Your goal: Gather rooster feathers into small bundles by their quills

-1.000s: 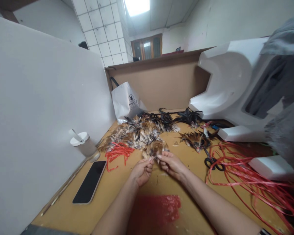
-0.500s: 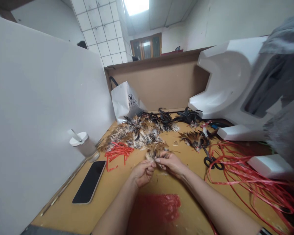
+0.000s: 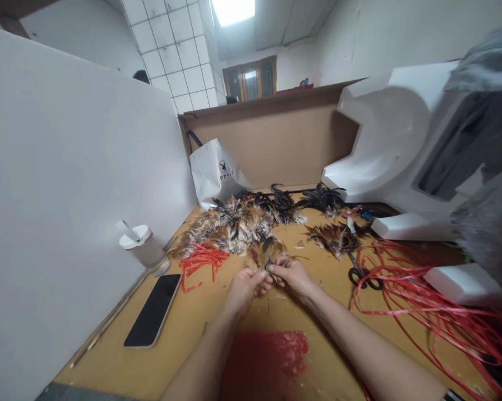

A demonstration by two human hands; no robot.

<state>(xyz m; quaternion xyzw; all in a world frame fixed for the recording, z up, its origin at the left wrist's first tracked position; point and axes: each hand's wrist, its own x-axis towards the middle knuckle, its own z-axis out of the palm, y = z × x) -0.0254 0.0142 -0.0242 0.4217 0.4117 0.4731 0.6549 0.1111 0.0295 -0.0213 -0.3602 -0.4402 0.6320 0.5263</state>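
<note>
Near the middle of the table, my left hand (image 3: 249,287) and my right hand (image 3: 291,275) meet, thumbs close together. Both pinch the lower ends of a small bunch of brown and dark feathers (image 3: 264,252), which fans out away from me. My fingers hide the bases of the feathers. Just beyond lies a large pile of brown, black and pale feathers (image 3: 234,225). Short red plastic strips (image 3: 203,257) are heaped to the left of my hands. To the right rests a separate brown feather bundle (image 3: 334,236), with black-handled scissors (image 3: 363,278) below it.
A phone (image 3: 152,312) and a lidded cup (image 3: 144,250) sit at left beside a white panel (image 3: 79,184). Long red strips (image 3: 434,317) tangle at right near white foam (image 3: 384,122). A white bag (image 3: 215,172) leans at the back. A red patch (image 3: 271,351) marks the near table.
The feathers in my fingers are spread wider, and a dark feather now stands up among them. My left hand has shifted slightly right, closer to the right thumb.
</note>
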